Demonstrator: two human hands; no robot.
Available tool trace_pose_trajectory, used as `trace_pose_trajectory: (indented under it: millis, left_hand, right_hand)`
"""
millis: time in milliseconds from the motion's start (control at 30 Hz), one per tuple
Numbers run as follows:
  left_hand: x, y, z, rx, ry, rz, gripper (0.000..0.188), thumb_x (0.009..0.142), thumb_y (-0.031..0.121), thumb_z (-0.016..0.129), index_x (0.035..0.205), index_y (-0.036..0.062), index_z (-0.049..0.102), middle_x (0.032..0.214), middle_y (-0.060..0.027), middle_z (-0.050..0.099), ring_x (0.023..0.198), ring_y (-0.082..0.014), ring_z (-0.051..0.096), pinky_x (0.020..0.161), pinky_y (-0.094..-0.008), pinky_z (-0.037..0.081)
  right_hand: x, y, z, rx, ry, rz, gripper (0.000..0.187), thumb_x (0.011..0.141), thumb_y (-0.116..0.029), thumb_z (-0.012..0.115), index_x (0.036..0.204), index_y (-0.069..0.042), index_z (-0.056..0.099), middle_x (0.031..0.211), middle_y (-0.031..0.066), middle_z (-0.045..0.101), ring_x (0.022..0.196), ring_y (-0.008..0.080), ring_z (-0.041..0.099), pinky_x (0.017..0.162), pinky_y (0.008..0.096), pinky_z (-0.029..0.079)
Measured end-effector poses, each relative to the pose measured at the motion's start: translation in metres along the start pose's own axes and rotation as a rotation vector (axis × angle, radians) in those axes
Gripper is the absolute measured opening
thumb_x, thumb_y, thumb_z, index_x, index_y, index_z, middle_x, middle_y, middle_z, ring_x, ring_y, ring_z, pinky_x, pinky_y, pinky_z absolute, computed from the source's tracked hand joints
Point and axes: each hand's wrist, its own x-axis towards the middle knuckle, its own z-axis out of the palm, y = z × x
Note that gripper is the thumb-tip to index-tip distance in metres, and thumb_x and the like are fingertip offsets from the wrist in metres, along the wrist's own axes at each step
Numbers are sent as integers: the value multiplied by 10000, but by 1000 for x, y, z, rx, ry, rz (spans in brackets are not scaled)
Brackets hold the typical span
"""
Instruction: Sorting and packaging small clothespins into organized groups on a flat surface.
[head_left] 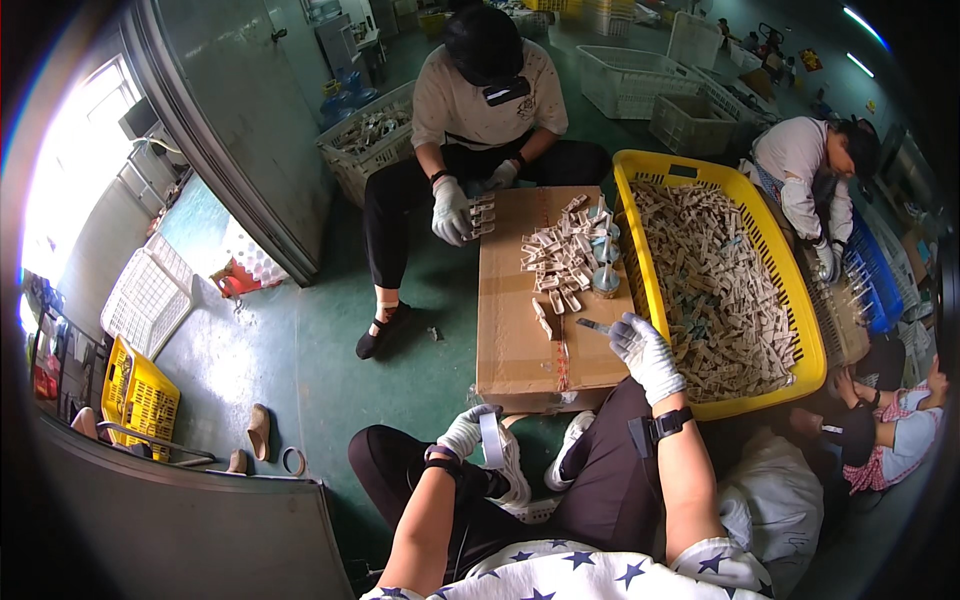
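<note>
My left hand point(464, 432), in a white glove, is closed on a roll of tape point(492, 441) above my lap, at the near edge of a cardboard box point(515, 350). My right hand point(648, 358), also gloved, is over the box's right side. A flat, narrow grey piece point(593, 325) sticks out from its fingertips; its kind is too small to make out. Beyond it on the box lies a heap of beige clip-like pieces point(555, 250), with a few loose ones nearer me. Small round bluish-topped containers point(606, 280) stand along the box's right edge.
A yellow basket point(640, 255) full of similar beige pieces stands right of the box. Across from me a seated person's gloved hand point(452, 212) holds several joined pieces point(482, 214). More people work at the right beside a blue crate point(872, 285). A white sack point(775, 490) lies near my right side.
</note>
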Motion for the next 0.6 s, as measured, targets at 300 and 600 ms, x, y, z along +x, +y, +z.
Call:
trace_pose_trajectory:
  millis: [300, 600]
  left_hand:
    - [3, -2, -8, -97, -6, -35, 147, 866, 23, 604, 994, -34, 650, 923, -84, 668, 810, -192, 640, 776, -301, 533]
    - [2, -2, -18, 143, -70, 13, 350, 796, -95, 653, 1113, 53, 650, 1063, -39, 661, 916, -142, 618, 834, -297, 528]
  right_hand:
    - [1, 2, 4, 1, -1, 5, 215, 903, -254, 605, 1055, -108, 647, 929, 69, 693, 863, 194, 670, 824, 358, 528]
    - [-1, 2, 7, -12, -3, -2, 211, 898, -258, 615, 1045, -110, 649, 935, 68, 694, 866, 193, 671, 820, 354, 526]
